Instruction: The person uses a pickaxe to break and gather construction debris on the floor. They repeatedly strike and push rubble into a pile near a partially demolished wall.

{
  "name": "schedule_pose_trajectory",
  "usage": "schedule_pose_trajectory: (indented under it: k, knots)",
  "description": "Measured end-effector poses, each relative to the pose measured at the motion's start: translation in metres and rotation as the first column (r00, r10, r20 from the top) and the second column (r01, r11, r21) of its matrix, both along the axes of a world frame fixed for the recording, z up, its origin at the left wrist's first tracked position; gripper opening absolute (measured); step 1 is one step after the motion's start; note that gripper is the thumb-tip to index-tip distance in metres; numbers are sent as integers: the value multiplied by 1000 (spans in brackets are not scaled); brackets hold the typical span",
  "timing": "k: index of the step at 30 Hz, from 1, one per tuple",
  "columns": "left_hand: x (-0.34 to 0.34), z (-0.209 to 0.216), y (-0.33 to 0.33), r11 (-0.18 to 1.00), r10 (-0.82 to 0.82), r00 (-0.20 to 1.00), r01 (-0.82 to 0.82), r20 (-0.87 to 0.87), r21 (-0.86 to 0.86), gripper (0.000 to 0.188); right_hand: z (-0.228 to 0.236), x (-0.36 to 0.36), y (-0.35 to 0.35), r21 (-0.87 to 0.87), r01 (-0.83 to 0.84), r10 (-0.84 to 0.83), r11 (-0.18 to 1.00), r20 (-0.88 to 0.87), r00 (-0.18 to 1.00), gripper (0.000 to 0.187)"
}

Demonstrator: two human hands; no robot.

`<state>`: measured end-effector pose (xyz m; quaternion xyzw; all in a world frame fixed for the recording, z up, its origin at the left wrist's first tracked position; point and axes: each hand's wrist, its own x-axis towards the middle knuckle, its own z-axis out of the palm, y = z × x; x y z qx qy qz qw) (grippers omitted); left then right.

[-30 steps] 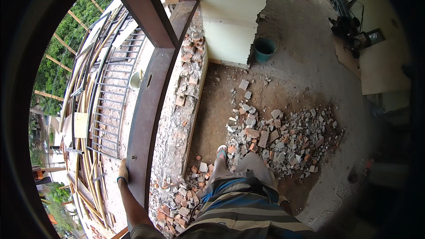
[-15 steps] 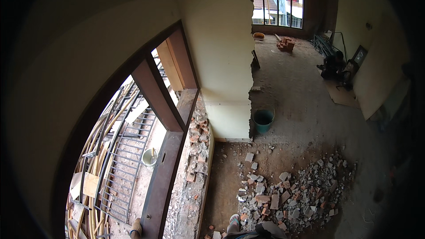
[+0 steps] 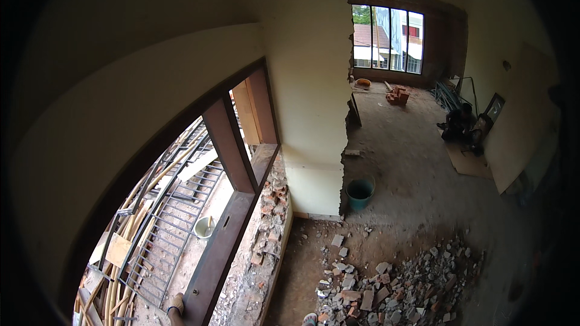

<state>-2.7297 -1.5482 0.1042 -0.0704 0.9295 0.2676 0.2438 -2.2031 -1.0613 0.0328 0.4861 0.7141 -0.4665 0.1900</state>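
At the lower left, my left hand (image 3: 176,303), in a tan glove with a dark band at the wrist, grips the outer edge of a dark wooden frame (image 3: 212,259). Its fingers look closed against the wood, though they show only small. The frame stands slanted in the wall opening, with a slot and a round hole in its lower beam. Beside it runs a broken brick wall edge (image 3: 257,259). My right hand is out of view. Part of my foot (image 3: 310,319) shows at the bottom edge.
Broken brick and plaster rubble (image 3: 393,293) covers the floor ahead. A green bucket (image 3: 360,194) stands by the jagged wall end. Outside lie a metal grille (image 3: 163,244), poles and a pale bucket (image 3: 204,227). Another person (image 3: 457,124) crouches at the far right near boards.
My view has tilted up, so the room sits lower in the picture and my foot is mostly cut off. My left hand stays at the same spot on the frame.
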Motion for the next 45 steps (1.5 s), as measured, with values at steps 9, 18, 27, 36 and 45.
schedule_pose_trajectory:
  k: [9, 18, 27, 36, 45]
  knots:
    - [-8, -36, -24, 967, -253, 960, 248, -117, -58, 48, 6, 22, -5, 19, -57, 57, 998, 8, 998, 23]
    - [49, 34, 10, 989, -8, 989, -13, -145, -149, 85, -8, 153, -37, 8, -50, 49, 999, 147, 988, 23]
    - [137, 68, -11, 964, -185, 881, 77, -436, -253, 88, 12, 371, -59, -44, 9, 13, 999, 471, 882, 23]
    - [216, 34, -89, 860, -413, 632, 34, -656, -509, 86, 37, 522, -82, -46, 20, 18, 999, 709, 705, 23]
    - [214, 36, -108, 784, -597, 434, 139, -675, -605, 77, 33, 560, -116, -82, -88, 119, 993, 795, 595, 23]
